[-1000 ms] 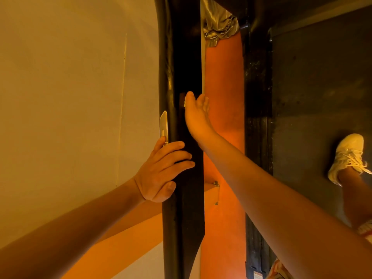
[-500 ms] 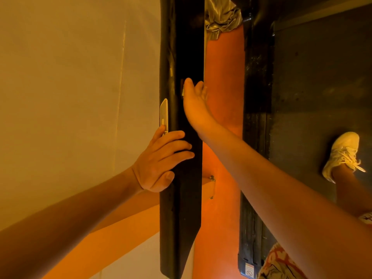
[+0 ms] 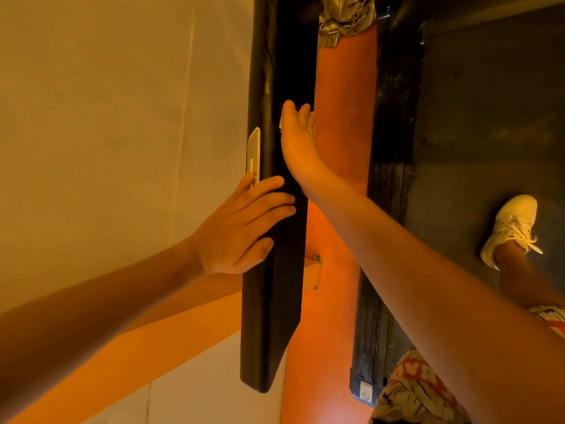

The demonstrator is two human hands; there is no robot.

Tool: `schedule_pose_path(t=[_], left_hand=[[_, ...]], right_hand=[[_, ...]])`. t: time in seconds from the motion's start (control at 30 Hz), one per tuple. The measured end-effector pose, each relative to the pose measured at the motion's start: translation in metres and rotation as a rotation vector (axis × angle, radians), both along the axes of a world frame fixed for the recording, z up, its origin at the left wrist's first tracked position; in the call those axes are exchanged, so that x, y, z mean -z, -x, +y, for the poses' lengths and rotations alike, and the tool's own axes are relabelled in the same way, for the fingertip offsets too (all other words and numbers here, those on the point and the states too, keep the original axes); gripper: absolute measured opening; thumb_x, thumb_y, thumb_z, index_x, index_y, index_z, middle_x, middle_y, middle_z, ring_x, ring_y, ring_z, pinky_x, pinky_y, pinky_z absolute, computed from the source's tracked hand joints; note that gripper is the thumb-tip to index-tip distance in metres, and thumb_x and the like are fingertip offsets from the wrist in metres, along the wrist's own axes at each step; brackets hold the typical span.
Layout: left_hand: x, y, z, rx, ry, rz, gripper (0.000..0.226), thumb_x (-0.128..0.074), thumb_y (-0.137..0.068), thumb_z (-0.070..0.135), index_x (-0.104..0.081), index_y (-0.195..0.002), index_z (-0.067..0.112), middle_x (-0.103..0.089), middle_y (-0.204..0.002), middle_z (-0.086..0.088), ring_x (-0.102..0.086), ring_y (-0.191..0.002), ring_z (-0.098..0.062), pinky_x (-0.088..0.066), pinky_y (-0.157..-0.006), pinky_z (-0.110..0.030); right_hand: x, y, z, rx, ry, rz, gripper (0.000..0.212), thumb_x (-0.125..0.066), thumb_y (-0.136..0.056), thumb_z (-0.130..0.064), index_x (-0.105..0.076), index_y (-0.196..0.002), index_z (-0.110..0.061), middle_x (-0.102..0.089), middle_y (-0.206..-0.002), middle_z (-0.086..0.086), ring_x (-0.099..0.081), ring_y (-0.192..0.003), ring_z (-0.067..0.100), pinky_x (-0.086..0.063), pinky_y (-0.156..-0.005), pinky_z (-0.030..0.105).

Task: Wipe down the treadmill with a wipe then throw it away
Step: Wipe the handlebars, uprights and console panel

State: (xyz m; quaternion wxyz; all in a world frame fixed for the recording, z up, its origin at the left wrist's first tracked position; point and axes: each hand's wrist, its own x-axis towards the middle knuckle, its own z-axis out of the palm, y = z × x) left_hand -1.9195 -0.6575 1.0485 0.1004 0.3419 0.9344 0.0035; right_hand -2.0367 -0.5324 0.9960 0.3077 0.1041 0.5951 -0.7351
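Note:
The treadmill's black handrail [image 3: 275, 301] runs away from me up the middle of the view. My right hand [image 3: 298, 145] lies on top of it farther along, fingers pointing away, pressing a white wipe [image 3: 280, 125] against it. Only small edges of the wipe show beside the hand. My left hand [image 3: 241, 224] rests nearer on the same rail with its fingers laid straight across it. The index finger touches a pale flat tab [image 3: 253, 151] on the rail's left side.
The dark treadmill belt [image 3: 489, 117] and its black side rail [image 3: 391, 148] lie to the right, with my white shoe [image 3: 510, 228] on the belt. Orange floor [image 3: 342, 148] shows between rail and deck. A pale wall [image 3: 107, 117] fills the left. Crumpled silver fabric [image 3: 345, 16] sits at the top.
The view has shifted, so more of the handrail's near end shows. Both hands keep about the same places on the rail, and my foot has shifted slightly on the belt.

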Motion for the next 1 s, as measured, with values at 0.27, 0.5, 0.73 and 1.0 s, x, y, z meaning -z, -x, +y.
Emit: schedule_pose_path(t=[0.27,0.5,0.73,1.0], left_hand=[[0.003,-0.092,0.014,-0.195,0.021,-0.067,0.061,-0.05,-0.091,0.036,-0.044,-0.146,0.012,-0.041,-0.154,-0.005,-0.009,-0.158,-0.022,-0.006,-0.128,-0.046],[0.006,-0.101,0.024,-0.332,0.011,-0.059,0.072,-0.046,-0.092,0.026,-0.023,-0.158,0.009,-0.014,-0.168,-0.007,0.002,-0.159,-0.024,0.002,-0.128,-0.039],[0.009,-0.103,0.026,-0.336,0.018,-0.06,0.063,-0.044,-0.092,0.026,-0.038,-0.152,0.007,-0.021,-0.166,-0.012,-0.005,-0.158,-0.033,-0.004,-0.128,-0.045],[0.011,-0.102,0.024,-0.322,-0.005,-0.074,0.06,-0.042,-0.092,0.029,-0.041,-0.148,0.009,-0.026,-0.163,-0.014,-0.01,-0.157,-0.038,-0.017,-0.124,-0.057]], right_hand=[[-0.004,-0.007,0.003,0.023,0.026,-0.012,0.065,-0.02,-0.112,-0.046,0.006,-0.163,-0.016,0.012,-0.172,0.003,0.011,-0.158,0.018,0.004,-0.125,0.04],[-0.01,-0.008,-0.002,0.082,0.02,-0.023,0.064,-0.024,-0.112,-0.043,0.002,-0.164,-0.015,0.007,-0.172,0.005,0.006,-0.158,0.021,0.001,-0.126,0.042],[-0.017,-0.022,-0.004,0.103,0.057,-0.021,0.064,-0.024,-0.112,-0.042,0.003,-0.164,-0.015,0.006,-0.173,0.004,0.007,-0.158,0.02,0.002,-0.126,0.042],[-0.01,-0.007,0.003,0.056,0.018,-0.012,0.065,-0.021,-0.112,-0.042,0.004,-0.163,-0.011,0.01,-0.172,0.007,0.01,-0.158,0.022,0.004,-0.125,0.04]])
